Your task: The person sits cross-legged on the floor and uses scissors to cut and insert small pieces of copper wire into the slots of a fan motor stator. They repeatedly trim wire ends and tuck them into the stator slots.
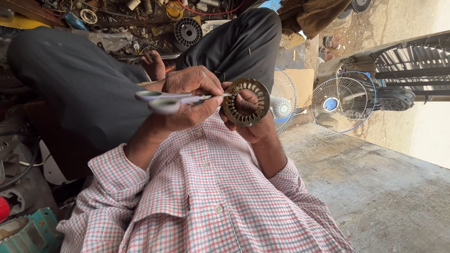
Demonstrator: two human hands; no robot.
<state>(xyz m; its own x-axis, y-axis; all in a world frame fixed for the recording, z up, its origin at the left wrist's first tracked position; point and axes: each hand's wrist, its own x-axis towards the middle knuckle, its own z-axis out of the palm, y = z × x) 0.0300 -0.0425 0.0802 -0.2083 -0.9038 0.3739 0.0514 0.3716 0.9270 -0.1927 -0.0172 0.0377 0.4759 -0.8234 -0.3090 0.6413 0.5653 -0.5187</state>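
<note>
Centrally: left hand (187,100) clamped on scissors (168,100), blades touching slotted metal ring (245,101); right hand (251,124) closed around ring; white fan (340,103) far right

Bright daylight, overexposed right edge, sharp focus

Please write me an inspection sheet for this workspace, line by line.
Surface: bare concrete floor, dusty.
Job's things: slotted metal ring; scissors, tips at the ring.
Clutter: metal parts and scrap beyond the knees.
Grippers: left hand grips the scissors; right hand holds the ring.
Cables: red wire in the scrap; black cable at the left edge.
Surroundings: two table fans, metal grille.
</note>
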